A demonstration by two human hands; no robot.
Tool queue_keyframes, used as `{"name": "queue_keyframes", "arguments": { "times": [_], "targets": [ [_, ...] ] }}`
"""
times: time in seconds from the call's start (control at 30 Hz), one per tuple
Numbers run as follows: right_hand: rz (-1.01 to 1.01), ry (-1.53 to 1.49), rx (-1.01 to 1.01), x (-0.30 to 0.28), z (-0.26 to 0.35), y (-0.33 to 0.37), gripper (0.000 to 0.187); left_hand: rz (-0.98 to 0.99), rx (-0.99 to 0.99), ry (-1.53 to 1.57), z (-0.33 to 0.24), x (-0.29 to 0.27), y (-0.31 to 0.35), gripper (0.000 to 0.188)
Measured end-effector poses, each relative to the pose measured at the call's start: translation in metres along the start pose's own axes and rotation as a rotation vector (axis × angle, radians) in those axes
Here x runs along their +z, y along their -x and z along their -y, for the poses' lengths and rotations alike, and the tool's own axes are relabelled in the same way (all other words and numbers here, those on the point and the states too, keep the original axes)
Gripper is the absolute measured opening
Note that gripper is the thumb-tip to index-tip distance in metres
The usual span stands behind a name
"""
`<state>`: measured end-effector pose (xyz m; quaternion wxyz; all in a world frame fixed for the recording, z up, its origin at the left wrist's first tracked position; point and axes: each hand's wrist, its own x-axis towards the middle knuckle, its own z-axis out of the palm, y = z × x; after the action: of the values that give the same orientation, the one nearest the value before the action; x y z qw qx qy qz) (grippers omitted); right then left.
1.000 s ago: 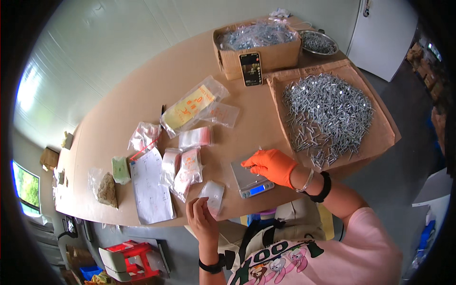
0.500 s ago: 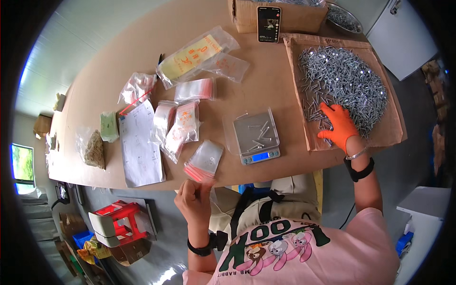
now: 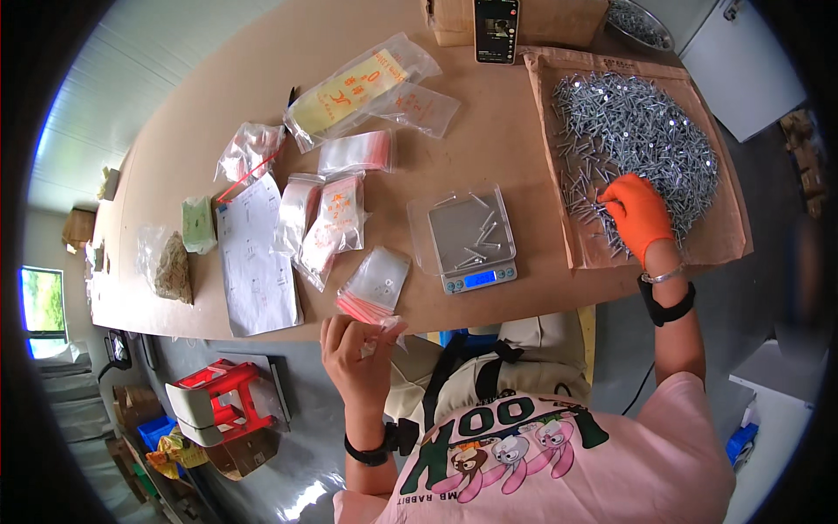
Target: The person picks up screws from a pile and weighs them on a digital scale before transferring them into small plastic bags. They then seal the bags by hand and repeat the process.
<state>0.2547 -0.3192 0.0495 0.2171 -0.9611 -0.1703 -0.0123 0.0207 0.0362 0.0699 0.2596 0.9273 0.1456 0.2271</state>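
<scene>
"Screws! How many heaps do you see?"

"One big heap, too many to count. It sits on one sheet of brown paper, on the right side of the table. The right hand wears one orange glove and is at the heap's near left side. Its fingers are bent down among the screws, but I can't tell if they have hold of one."

"And the left hand?"

"It's bare. Its fingers are curled tight on one crinkly clear bag, right at the table's near edge."

"What's between the hands?"

"One scale with one clear tray on it. About eight or nine screws lie in the tray. Some cross, so my count may be off. To the left there's one stack of small bags, then three packs of bags, then one white paper. One phone stands far off, by one box."

"Where's the open room?"

"Bare table lies from the far side of the scale up to the phone. A thinner bare strip runs between the scale and the brown paper. The white paper comes close to the near edge, so it's tight there."
</scene>
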Motion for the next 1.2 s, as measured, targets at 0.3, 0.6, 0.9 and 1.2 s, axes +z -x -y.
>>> {"name": "queue_keyframes", "arguments": {
  "times": [0.3,0.6,0.9,1.2],
  "targets": [
    [0.102,-0.256,-0.420,0.014,0.083,-0.003,0.031,0.044,-0.052,0.260,-0.007,0.017,-0.003,0.028],
    [0.227,-0.275,-0.511,0.052,0.138,0.003,0.017,0.076,-0.067,0.231,-0.007,0.026,-0.001,0.031],
    [-0.262,0.213,-0.272,-0.010,0.072,0.000,0.050,-0.032,-0.149,0.242,0.006,0.039,-0.005,0.032],
    [0.435,-0.346,-0.060,0.089,0.090,-0.036,0.070,0.041,-0.213,0.454,0.020,0.064,-0.021,0.021]
  ]
}}
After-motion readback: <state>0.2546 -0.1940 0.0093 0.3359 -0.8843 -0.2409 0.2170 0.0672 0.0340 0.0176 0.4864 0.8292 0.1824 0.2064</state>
